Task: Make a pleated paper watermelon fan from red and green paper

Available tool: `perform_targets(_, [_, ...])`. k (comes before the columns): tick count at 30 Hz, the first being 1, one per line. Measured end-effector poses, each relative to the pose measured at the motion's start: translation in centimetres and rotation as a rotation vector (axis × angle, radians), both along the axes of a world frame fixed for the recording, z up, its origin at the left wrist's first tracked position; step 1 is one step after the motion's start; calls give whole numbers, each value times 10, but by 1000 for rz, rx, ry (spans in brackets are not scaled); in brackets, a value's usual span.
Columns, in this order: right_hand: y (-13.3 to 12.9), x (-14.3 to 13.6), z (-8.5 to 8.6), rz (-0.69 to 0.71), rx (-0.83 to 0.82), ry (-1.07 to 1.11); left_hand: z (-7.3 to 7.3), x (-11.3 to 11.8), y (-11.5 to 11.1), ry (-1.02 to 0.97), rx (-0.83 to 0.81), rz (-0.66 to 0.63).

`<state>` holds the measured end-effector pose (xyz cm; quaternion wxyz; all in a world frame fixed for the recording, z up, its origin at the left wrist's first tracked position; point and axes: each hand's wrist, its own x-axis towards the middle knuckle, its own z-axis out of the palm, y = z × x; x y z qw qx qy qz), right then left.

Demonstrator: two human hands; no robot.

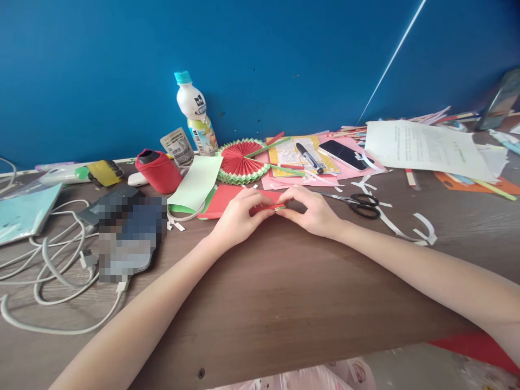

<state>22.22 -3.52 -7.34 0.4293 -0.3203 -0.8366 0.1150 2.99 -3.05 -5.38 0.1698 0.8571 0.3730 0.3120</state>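
Note:
My left hand (pixel 242 216) and my right hand (pixel 312 212) meet near the middle of the table, thumbs and fingertips pinched together. Between them they hold a small folded piece of red and green paper (pixel 280 207), mostly hidden by the fingers. Behind my left hand lies a red paper sheet (pixel 221 200) with green paper beneath it. Just beyond the hands sits a round pleated red and green paper fan (pixel 242 160). Black-handled scissors (pixel 361 205) lie right of my right hand, their blades pointing toward it.
A bottle (pixel 197 116) stands against the blue wall (pixel 284 65). White cables (pixel 49 271) and a blurred phone-like item are at left. A marker (pixel 309 158), a phone (pixel 345 154) and paper strips lie behind. A printed sheet (pixel 422 147) is at right on the wooden table (pixel 284 303).

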Motion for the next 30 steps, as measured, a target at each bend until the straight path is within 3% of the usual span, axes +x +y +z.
perform_targets(12, [-2,0,-2,15,-51,17,8,-1,3,-85,-203,-21])
perform_targets(22, [-2,-1,7,25,-229,-6,6,4,-1,-39,-19,47])
perform_targets(30, [-1,-2,7,93,-399,68,6,7,-6,18,33,72])
